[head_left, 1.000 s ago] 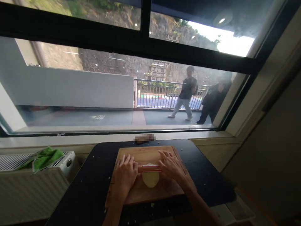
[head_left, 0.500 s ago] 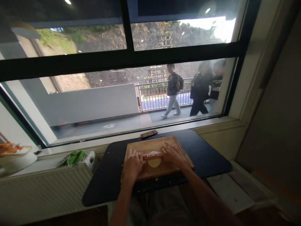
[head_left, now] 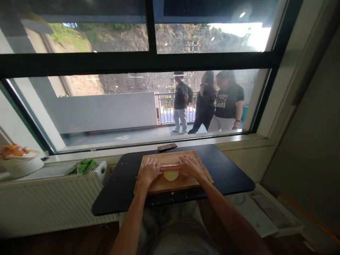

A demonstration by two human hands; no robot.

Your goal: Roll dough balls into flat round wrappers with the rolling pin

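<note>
A rolling pin [head_left: 169, 168] lies crosswise over a flat, pale yellow round of dough [head_left: 171, 176] on a wooden board [head_left: 159, 187]. My left hand [head_left: 150, 170] rests closed over the pin's left end. At its right end, my right hand [head_left: 190, 165] is bent over the wood in the same way. The dough shows on the near side of the pin; its far part is covered. Both palms are hidden from above.
The board sits on a dark table [head_left: 228, 170] sprinkled with small crumbs. A flat brown bar [head_left: 167, 146] lies by the windowsill. At left, a green cloth [head_left: 86, 166] and a white bowl [head_left: 21, 164] top the radiator [head_left: 53, 194]. Several people walk outside the window.
The pin has rolled toward the far side of the dough, its label turning away, both hands moving with it. My view has shifted slightly. Outside, the people have moved left.
</note>
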